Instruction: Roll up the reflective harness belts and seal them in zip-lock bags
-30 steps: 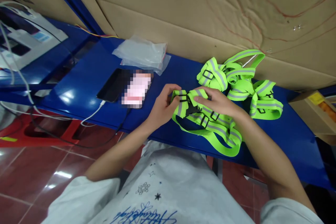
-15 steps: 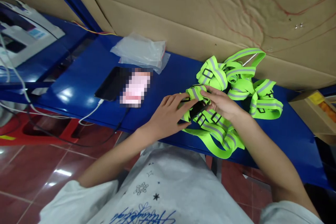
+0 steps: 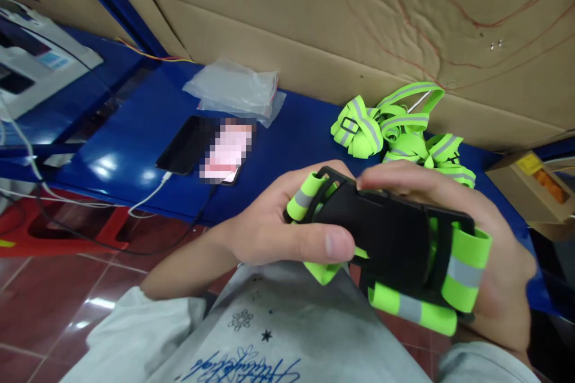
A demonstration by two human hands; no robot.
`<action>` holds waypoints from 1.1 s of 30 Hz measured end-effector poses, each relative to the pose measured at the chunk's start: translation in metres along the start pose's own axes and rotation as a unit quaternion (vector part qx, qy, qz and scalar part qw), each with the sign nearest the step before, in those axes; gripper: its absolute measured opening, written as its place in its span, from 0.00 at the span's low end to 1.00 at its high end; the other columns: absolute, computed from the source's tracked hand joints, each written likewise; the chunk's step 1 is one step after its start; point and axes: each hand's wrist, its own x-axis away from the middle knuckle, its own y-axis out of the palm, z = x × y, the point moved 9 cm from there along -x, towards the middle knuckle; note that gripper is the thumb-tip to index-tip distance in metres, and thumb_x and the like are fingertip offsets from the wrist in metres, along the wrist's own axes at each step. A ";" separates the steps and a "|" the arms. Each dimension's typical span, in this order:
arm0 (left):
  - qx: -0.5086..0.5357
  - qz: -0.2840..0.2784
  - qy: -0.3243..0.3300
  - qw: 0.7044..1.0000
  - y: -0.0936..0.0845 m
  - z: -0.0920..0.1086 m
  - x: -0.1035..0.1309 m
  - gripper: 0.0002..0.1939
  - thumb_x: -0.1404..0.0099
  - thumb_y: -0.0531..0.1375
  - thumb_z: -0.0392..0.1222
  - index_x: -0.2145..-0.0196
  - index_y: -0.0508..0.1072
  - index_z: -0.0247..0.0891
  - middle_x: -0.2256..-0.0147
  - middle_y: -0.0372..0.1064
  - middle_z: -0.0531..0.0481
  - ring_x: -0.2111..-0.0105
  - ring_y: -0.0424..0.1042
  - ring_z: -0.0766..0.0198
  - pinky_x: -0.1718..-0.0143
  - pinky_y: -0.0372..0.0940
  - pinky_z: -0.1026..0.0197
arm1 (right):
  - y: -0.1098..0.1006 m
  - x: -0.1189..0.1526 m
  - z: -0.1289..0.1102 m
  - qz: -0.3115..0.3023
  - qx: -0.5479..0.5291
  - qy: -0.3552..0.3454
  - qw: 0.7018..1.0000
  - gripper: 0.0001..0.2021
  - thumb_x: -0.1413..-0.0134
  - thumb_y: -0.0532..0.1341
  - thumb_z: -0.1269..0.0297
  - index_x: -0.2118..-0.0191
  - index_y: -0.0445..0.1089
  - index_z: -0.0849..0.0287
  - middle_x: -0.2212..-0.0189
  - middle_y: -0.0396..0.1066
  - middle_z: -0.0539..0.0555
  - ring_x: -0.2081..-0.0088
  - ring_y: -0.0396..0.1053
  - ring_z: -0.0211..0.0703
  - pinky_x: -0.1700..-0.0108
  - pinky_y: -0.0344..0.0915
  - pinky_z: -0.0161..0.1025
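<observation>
Head view | blue table (image 3: 296,122) – green straps (image 3: 371,131) atop | cardboard (image 3: 269,18) behind – tiled floor (image 3: 112,281) below

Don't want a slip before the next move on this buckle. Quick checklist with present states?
- Left hand gripping black buckle: ok, thumb over its face.
- Right hand supporting the other end: ok.
- Green strap looped at both buckle ends: ok.
- Buckle fully latched: cannot tell.
- Lower strap run free of twists: cannot tell, hands and buckle hide much of it.
- Dark phone and white cable apart from the hands: ok.
</observation>
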 end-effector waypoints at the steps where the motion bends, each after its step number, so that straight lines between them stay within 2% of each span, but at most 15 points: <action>1: 0.016 0.011 -0.001 1.000 0.002 0.000 0.000 0.27 0.41 0.74 0.66 0.61 0.71 0.43 0.70 0.70 0.53 0.75 0.68 0.66 0.74 0.67 0.62 | 0.004 0.004 0.000 -0.035 -0.110 0.005 0.993 0.25 0.32 0.59 0.35 0.41 0.78 0.42 0.54 0.81 0.55 0.57 0.81 0.53 0.61 0.80 0.46; 3: 0.014 0.038 0.019 0.999 -0.003 -0.002 -0.002 0.25 0.36 0.71 0.62 0.58 0.69 0.42 0.70 0.68 0.55 0.75 0.65 0.70 0.72 0.65 0.65 | 0.015 0.010 0.012 -0.075 -0.308 0.065 0.946 0.18 0.33 0.64 0.41 0.50 0.80 0.47 0.63 0.79 0.52 0.68 0.77 0.45 0.70 0.74 0.39; 5: -0.069 0.072 0.044 0.994 -0.018 -0.008 -0.006 0.24 0.35 0.71 0.59 0.54 0.70 0.41 0.65 0.69 0.55 0.70 0.67 0.69 0.68 0.66 0.65 | 0.030 0.014 0.038 -0.070 -0.390 0.168 0.903 0.16 0.35 0.67 0.43 0.54 0.80 0.50 0.67 0.78 0.50 0.75 0.71 0.38 0.74 0.67 0.35; 8: -0.278 0.100 0.030 0.955 -0.042 -0.024 -0.015 0.35 0.38 0.73 0.62 0.41 0.69 0.45 0.57 0.73 0.52 0.63 0.72 0.63 0.62 0.68 0.63 | 0.047 0.020 0.084 0.027 -0.402 0.322 0.857 0.21 0.50 0.76 0.44 0.55 0.80 0.50 0.64 0.78 0.49 0.72 0.71 0.37 0.71 0.68 0.34; 10: -0.392 0.102 0.016 0.914 -0.053 -0.032 -0.019 0.39 0.35 0.71 0.62 0.33 0.64 0.47 0.52 0.76 0.49 0.59 0.76 0.58 0.58 0.70 0.59 | 0.051 0.024 0.107 0.100 -0.380 0.377 0.839 0.23 0.58 0.80 0.48 0.57 0.79 0.50 0.63 0.78 0.48 0.66 0.73 0.39 0.66 0.69 0.33; 11: -0.434 0.096 0.022 0.896 -0.055 -0.033 -0.021 0.38 0.32 0.68 0.60 0.31 0.63 0.48 0.48 0.77 0.48 0.54 0.78 0.56 0.53 0.71 0.56 | 0.054 0.024 0.113 0.112 -0.371 0.383 0.839 0.21 0.58 0.80 0.50 0.59 0.79 0.51 0.64 0.76 0.48 0.64 0.72 0.39 0.63 0.68 0.33; 14: -0.495 0.062 0.080 0.863 -0.046 -0.027 -0.023 0.28 0.26 0.64 0.54 0.32 0.67 0.47 0.37 0.73 0.46 0.38 0.74 0.53 0.36 0.66 0.51 | 0.061 0.014 0.118 0.080 -0.359 0.338 0.866 0.13 0.48 0.74 0.53 0.65 0.75 0.54 0.67 0.70 0.47 0.64 0.68 0.38 0.62 0.64 0.33; 17: -0.538 0.065 0.110 0.833 -0.041 -0.023 -0.026 0.22 0.26 0.64 0.49 0.38 0.72 0.43 0.40 0.76 0.46 0.40 0.76 0.54 0.39 0.68 0.52 | 0.056 0.003 0.111 0.046 -0.318 0.264 0.910 0.10 0.40 0.68 0.56 0.66 0.72 0.56 0.69 0.66 0.47 0.66 0.64 0.36 0.62 0.60 0.33; 20: -0.636 0.103 0.159 0.748 -0.035 -0.019 -0.029 0.16 0.31 0.68 0.43 0.47 0.75 0.40 0.45 0.79 0.47 0.46 0.79 0.52 0.45 0.68 0.51 | 0.053 -0.006 0.093 -0.008 -0.231 0.201 0.952 0.13 0.33 0.64 0.54 0.67 0.69 0.56 0.71 0.64 0.47 0.68 0.63 0.37 0.65 0.60 0.34; 22: -0.687 0.112 0.205 0.688 -0.028 -0.018 -0.030 0.12 0.31 0.67 0.41 0.52 0.75 0.37 0.50 0.81 0.47 0.49 0.80 0.52 0.45 0.67 0.50 | 0.046 -0.009 0.079 -0.004 -0.143 0.153 0.978 0.10 0.30 0.61 0.54 0.58 0.71 0.56 0.65 0.72 0.49 0.64 0.70 0.40 0.61 0.66 0.37; 24: -0.718 0.111 0.237 0.645 -0.021 -0.018 -0.031 0.08 0.29 0.65 0.41 0.55 0.75 0.36 0.54 0.82 0.47 0.52 0.81 0.54 0.45 0.66 0.49 | 0.037 -0.011 0.059 0.029 -0.013 0.090 0.995 0.17 0.30 0.63 0.53 0.42 0.69 0.55 0.48 0.76 0.56 0.51 0.76 0.47 0.49 0.71 0.43; 26: -0.735 0.110 0.255 0.618 -0.017 -0.017 -0.032 0.07 0.29 0.65 0.41 0.57 0.75 0.35 0.56 0.82 0.48 0.54 0.81 0.55 0.45 0.65 0.49 | 0.040 -0.012 0.038 0.027 0.139 0.029 0.990 0.29 0.31 0.66 0.51 0.31 0.61 0.56 0.35 0.69 0.63 0.39 0.73 0.56 0.40 0.70 0.51; 27: -0.741 0.111 0.262 0.608 -0.015 -0.016 -0.032 0.07 0.29 0.65 0.41 0.58 0.75 0.35 0.56 0.82 0.48 0.54 0.81 0.55 0.45 0.66 0.49 | 0.048 -0.012 0.031 0.005 0.211 0.011 0.977 0.32 0.32 0.67 0.51 0.30 0.61 0.57 0.34 0.68 0.65 0.38 0.72 0.60 0.40 0.71 0.52; 30: -0.758 0.107 0.261 0.588 -0.011 -0.016 -0.035 0.08 0.31 0.67 0.42 0.58 0.76 0.35 0.58 0.81 0.48 0.55 0.81 0.54 0.46 0.68 0.50 | 0.073 -0.016 0.028 -0.073 0.361 0.019 0.930 0.26 0.32 0.67 0.57 0.34 0.65 0.61 0.43 0.73 0.66 0.48 0.77 0.61 0.51 0.73 0.51; 33: -0.777 0.097 0.214 0.584 -0.015 -0.023 -0.037 0.09 0.31 0.69 0.43 0.59 0.76 0.35 0.60 0.81 0.49 0.60 0.81 0.54 0.57 0.70 0.52 | 0.081 -0.021 0.039 -0.114 0.407 0.051 0.905 0.17 0.33 0.66 0.64 0.42 0.69 0.62 0.50 0.73 0.63 0.56 0.77 0.57 0.59 0.71 0.46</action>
